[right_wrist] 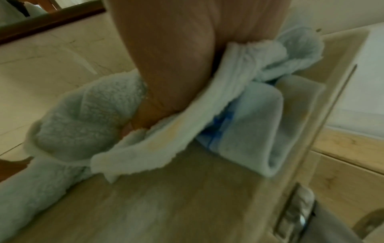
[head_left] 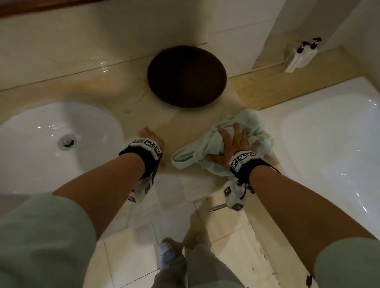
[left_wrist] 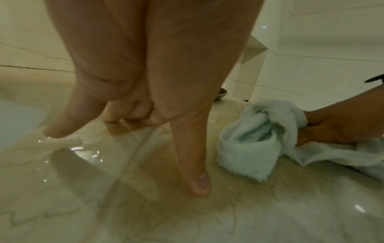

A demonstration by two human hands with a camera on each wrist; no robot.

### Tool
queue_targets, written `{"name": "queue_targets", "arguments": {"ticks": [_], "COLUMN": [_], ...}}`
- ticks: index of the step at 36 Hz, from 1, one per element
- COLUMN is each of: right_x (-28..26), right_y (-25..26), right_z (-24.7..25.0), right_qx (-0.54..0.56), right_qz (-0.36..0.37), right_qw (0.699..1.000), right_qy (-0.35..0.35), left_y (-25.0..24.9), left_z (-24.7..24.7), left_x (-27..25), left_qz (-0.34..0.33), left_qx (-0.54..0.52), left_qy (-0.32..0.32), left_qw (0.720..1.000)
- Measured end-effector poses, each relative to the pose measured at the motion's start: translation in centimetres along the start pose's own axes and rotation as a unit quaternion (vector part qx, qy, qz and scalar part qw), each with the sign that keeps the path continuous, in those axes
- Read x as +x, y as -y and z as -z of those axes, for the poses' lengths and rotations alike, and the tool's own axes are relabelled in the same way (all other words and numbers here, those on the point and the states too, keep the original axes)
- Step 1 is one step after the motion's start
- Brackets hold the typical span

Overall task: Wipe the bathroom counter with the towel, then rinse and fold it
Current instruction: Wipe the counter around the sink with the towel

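From the head view, I am looking down at a beige marble counter (head_left: 181, 120). My right hand (head_left: 231, 144) lies flat on a bunched pale towel (head_left: 220, 140), fingers spread and pressing it down at the counter's right end, beside the bathtub (head_left: 341, 148). My left hand (head_left: 152, 139) rests on bare counter between the towel and the sink (head_left: 27, 146), holding nothing. The towel's long axis runs left to right, a tail trailing toward my left hand. So the unwiped stretch lies to the left of the towel, and I judge the next sweep goes that way. A dark round dish (head_left: 186, 76) sits behind, near the wall.

From the left wrist view, my left hand (left_wrist: 149, 98) props on the counter (left_wrist: 187, 222) with thumb and one finger straight down, the other fingers loosely bent. Only here do I see water beading on the stone near the sink. The towel (left_wrist: 255, 139) is just to the right, apart from this hand, with my right hand (left_wrist: 332, 129) on it.

From the right wrist view, blurred, my right hand (right_wrist: 176, 57) bears down on the towel (right_wrist: 83, 118). Only here a fold of the towel shows, reaching close to the counter (right_wrist: 176, 205) edge.
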State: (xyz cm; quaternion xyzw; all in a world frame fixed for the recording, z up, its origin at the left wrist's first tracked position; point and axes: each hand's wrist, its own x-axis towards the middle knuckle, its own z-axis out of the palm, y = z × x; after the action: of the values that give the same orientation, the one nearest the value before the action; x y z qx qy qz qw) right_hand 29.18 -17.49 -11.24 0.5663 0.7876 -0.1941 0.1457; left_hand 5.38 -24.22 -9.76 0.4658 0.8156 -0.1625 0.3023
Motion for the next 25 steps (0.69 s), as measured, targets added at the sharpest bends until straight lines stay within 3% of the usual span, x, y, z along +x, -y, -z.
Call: {"name": "queue_targets", "arguments": {"ticks": [3,5,8,25], "right_x": [1.1,1.9,3.2,4.9], "right_y": [0.1,0.2,0.2,-0.1], "right_z": [1.0,1.7,2.3,4.1], "right_qx": [-0.008,-0.005,0.002,-0.027], "right_qz": [-0.006,-0.009,-0.011,0.008], "right_qw": [1.000,1.000,1.000,0.999], "right_qy": [-0.002,0.002,0.015,0.039], "left_y": [0.7,0.5,-0.2,0.6], "left_z": [-2.2,-1.5,0.1,-0.4], "left_x": [3.3,1.6,-1.4,-0.7], "left_qz": [0.025,0.041,-0.001,-0.036], "left_qx": [0.017,0.062,0.076,0.080], "left_qy": [0.043,0.041,0.018,0.001], "left_qw": [0.999,0.996,0.997,0.996]}}
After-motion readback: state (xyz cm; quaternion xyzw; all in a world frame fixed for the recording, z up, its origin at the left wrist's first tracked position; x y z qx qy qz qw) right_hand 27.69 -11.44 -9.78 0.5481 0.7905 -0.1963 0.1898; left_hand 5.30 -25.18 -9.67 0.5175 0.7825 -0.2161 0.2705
